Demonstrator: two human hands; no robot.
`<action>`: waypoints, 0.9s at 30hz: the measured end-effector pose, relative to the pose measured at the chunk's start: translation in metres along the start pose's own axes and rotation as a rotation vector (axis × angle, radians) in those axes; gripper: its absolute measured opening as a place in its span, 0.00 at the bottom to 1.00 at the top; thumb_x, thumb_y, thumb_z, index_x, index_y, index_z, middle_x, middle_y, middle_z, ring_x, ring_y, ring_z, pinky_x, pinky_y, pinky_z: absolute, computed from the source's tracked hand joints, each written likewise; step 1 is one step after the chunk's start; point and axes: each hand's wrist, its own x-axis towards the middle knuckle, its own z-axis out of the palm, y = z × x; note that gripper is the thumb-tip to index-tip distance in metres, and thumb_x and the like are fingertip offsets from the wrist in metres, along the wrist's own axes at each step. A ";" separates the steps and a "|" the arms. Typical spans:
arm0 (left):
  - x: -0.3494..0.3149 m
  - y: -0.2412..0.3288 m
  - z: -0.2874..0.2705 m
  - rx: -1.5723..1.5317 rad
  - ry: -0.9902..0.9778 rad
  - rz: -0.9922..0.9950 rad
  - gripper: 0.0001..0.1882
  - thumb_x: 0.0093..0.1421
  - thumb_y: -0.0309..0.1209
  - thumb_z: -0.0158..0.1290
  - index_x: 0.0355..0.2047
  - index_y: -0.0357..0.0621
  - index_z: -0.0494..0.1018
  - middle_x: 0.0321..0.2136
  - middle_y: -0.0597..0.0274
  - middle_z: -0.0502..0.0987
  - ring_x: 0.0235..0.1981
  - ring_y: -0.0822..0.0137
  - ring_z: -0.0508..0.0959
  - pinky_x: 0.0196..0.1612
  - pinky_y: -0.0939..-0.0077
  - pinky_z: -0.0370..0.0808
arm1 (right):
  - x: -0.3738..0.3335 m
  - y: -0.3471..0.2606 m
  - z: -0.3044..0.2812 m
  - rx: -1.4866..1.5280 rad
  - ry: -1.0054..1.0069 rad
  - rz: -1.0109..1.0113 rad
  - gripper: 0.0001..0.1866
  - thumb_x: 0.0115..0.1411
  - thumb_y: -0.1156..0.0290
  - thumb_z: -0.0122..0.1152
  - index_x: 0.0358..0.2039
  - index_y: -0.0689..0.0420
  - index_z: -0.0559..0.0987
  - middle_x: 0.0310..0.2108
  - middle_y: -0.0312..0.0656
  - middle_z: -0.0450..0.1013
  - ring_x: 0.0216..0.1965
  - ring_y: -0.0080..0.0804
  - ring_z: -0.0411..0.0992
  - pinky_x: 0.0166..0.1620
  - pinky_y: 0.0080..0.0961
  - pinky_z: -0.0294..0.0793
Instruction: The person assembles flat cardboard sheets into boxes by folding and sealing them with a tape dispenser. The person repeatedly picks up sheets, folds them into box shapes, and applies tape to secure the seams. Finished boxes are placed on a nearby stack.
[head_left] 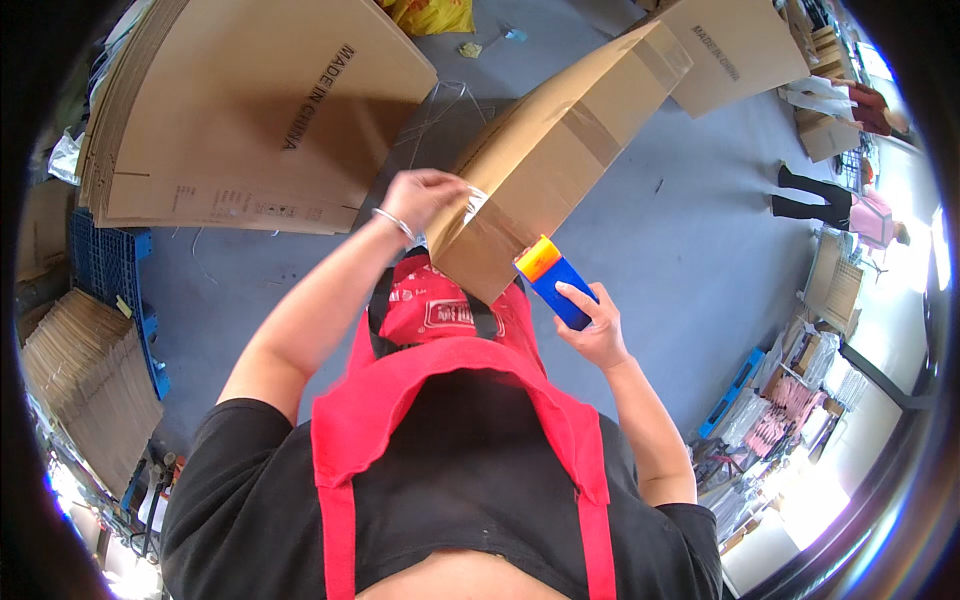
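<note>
A long, tan cardboard box (545, 170) stretches away in front of me, tilted, with clear tape along its narrow side. My left hand (425, 203) is at its near left end, fingers bent and pressed together beside a small white label or piece of film (474, 204). Whether the fingertips pinch anything is too small to make out. In my right hand (598, 330) is a blue, block-shaped tool with an orange end (556, 283). Fingers and thumb wrap its lower part, and the orange end points at the taped side, close to the box.
Large flat cartons (250, 120) stand stacked at the far left, by a blue pallet (110, 265). More folded cardboard (90, 360) lies left. Another carton (735, 50) is at the far right. Two people (835, 205) are at the right, near shelves and pink goods (785, 410).
</note>
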 end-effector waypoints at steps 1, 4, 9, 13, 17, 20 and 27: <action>0.006 -0.030 0.017 0.021 0.023 0.020 0.24 0.65 0.41 0.65 0.54 0.37 0.80 0.38 0.58 0.86 0.40 0.70 0.83 0.48 0.74 0.80 | 0.001 0.005 0.003 -0.008 0.019 -0.025 0.32 0.49 0.74 0.75 0.57 0.42 0.82 0.41 0.47 0.73 0.39 0.42 0.76 0.42 0.34 0.81; 0.028 -0.081 0.026 0.476 0.234 -0.259 0.43 0.63 0.51 0.64 0.73 0.51 0.61 0.66 0.34 0.67 0.69 0.42 0.66 0.70 0.59 0.65 | -0.005 0.009 0.013 -0.027 0.061 -0.054 0.33 0.48 0.75 0.75 0.57 0.42 0.82 0.40 0.47 0.73 0.37 0.42 0.76 0.41 0.35 0.81; 0.020 -0.031 0.017 0.064 -0.179 0.370 0.45 0.64 0.52 0.62 0.73 0.43 0.59 0.71 0.33 0.58 0.73 0.48 0.61 0.73 0.64 0.59 | -0.006 0.014 0.014 -0.049 0.066 -0.042 0.34 0.48 0.74 0.75 0.58 0.40 0.82 0.39 0.46 0.73 0.37 0.42 0.77 0.42 0.35 0.81; -0.034 -0.016 0.022 0.489 -0.205 0.194 0.69 0.52 0.66 0.65 0.75 0.29 0.42 0.74 0.35 0.52 0.77 0.47 0.52 0.77 0.55 0.48 | 0.001 0.022 0.020 0.015 0.073 -0.089 0.34 0.49 0.75 0.75 0.59 0.40 0.81 0.38 0.46 0.74 0.37 0.44 0.78 0.42 0.35 0.81; -0.101 0.001 0.086 1.103 0.292 0.441 0.75 0.37 0.61 0.75 0.77 0.45 0.44 0.74 0.36 0.53 0.74 0.42 0.57 0.74 0.44 0.52 | 0.010 0.023 0.021 0.024 0.085 -0.201 0.35 0.51 0.71 0.74 0.62 0.36 0.80 0.38 0.48 0.73 0.36 0.46 0.77 0.43 0.38 0.80; -0.095 -0.013 0.105 1.178 0.490 0.495 0.70 0.38 0.44 0.74 0.78 0.53 0.44 0.72 0.36 0.55 0.66 0.40 0.65 0.68 0.47 0.62 | 0.000 0.013 -0.004 0.050 -0.015 -0.120 0.35 0.52 0.68 0.75 0.63 0.35 0.78 0.38 0.47 0.72 0.36 0.46 0.76 0.43 0.37 0.80; -0.092 -0.014 0.093 1.312 0.477 0.462 0.70 0.36 0.45 0.75 0.78 0.60 0.48 0.74 0.36 0.50 0.68 0.38 0.63 0.71 0.48 0.60 | -0.048 0.036 -0.030 -0.211 -0.131 -0.055 0.34 0.53 0.63 0.72 0.63 0.32 0.78 0.36 0.48 0.73 0.36 0.49 0.77 0.43 0.41 0.81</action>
